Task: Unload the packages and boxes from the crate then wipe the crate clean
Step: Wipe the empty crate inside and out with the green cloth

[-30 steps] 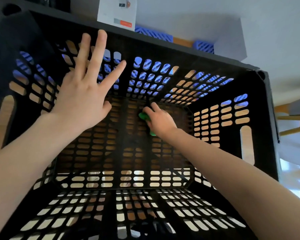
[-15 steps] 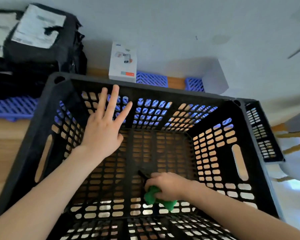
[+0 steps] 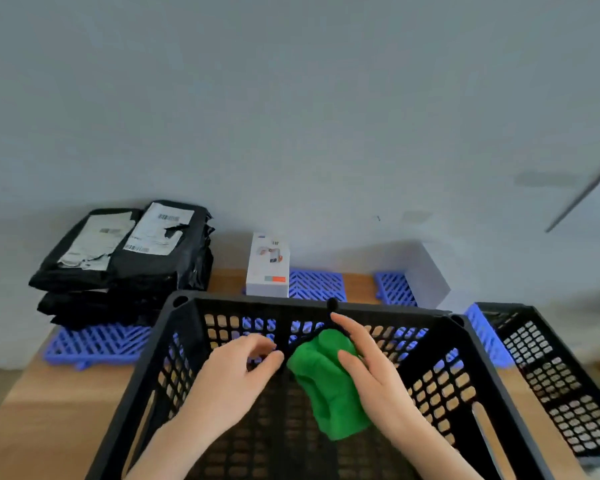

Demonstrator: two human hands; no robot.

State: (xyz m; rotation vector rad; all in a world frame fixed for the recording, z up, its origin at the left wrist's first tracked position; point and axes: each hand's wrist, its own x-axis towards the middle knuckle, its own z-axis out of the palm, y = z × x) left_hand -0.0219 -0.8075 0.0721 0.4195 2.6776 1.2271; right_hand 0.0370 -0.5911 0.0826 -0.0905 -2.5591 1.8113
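From the head camera, the black crate (image 3: 222,308) stood on the wooden counter (image 3: 66,403), emptied of goods. The right hand (image 3: 371,372) grasped a bunched green cloth (image 3: 329,382) above the crate's interior, its fingers (image 3: 343,329) wrapped over the cloth's far side. The left hand (image 3: 232,379) hovered just beside the cloth with its fingers (image 3: 260,348) loosely curled and holding nothing, perhaps about to help refold it.

To wipe well, the cloth would probably need spreading flatter, so that it could press along the lattice ribs and into the corners while the free hand steadied the rim.

The unloaded black packages (image 3: 125,261) lay stacked at the back left on a blue grid mat (image 3: 94,344); their white shipping labels carried barcodes, but the print was too blurred to read. A small white box (image 3: 267,268) stood behind the crate, its lettering also illegible. A second black crate (image 3: 551,372) sat to the right.
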